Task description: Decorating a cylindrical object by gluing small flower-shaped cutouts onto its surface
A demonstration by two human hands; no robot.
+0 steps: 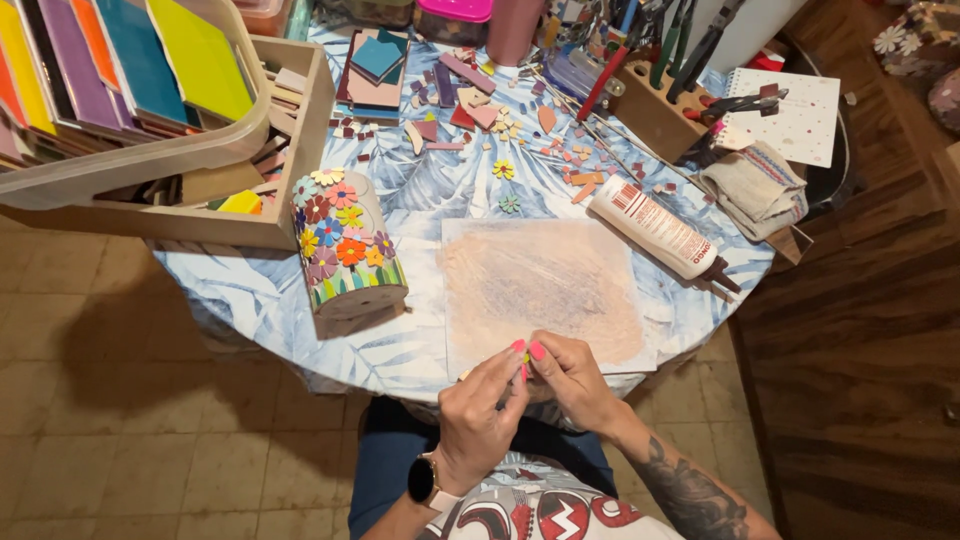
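My left hand (482, 405) and my right hand (572, 378) meet at the near edge of the round table (250, 295), fingertips pinched together on a tiny yellowish mosaic piece (526, 358) that is mostly hidden. They hover over the front edge of a pale, stained work sheet (540, 285). A cylinder covered in colourful mosaic flowers (345, 250) lies on its side to the left of the sheet. A white glue bottle (655, 228) lies to the right of it.
Loose tile pieces and small mosaic flowers (505, 170) are scattered across the far half of the table. A wooden box (290, 140) and a clear bin of coloured tiles (120, 70) sit at the left. A tool holder (665, 95), a notepad (785, 115) and a folded cloth (755, 185) are at the right.
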